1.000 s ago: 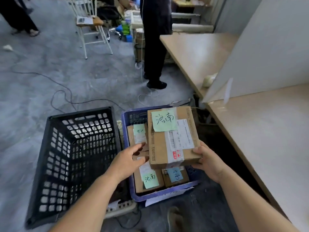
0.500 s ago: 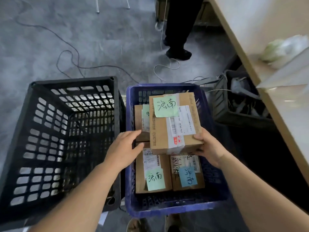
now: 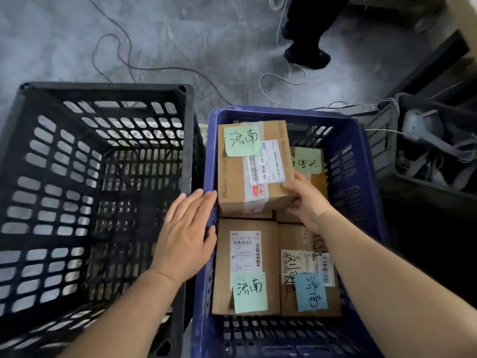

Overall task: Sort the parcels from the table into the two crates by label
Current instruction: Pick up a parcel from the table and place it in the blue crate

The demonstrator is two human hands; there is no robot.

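Brown taped parcel (image 3: 247,174), green note, gripped by right hand (image 3: 305,201); left hand (image 3: 185,236) released.

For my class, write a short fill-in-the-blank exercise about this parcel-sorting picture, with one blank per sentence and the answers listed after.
1. The right hand holds the top parcel over the ____ crate.
2. The black crate holds ____ parcels.
3. The left hand lies with straight fingers beside the held parcel, over the crate's ____ wall.
4. The sticky note on the near right parcel is ____ in colour.

Missing words: blue; no; left; blue
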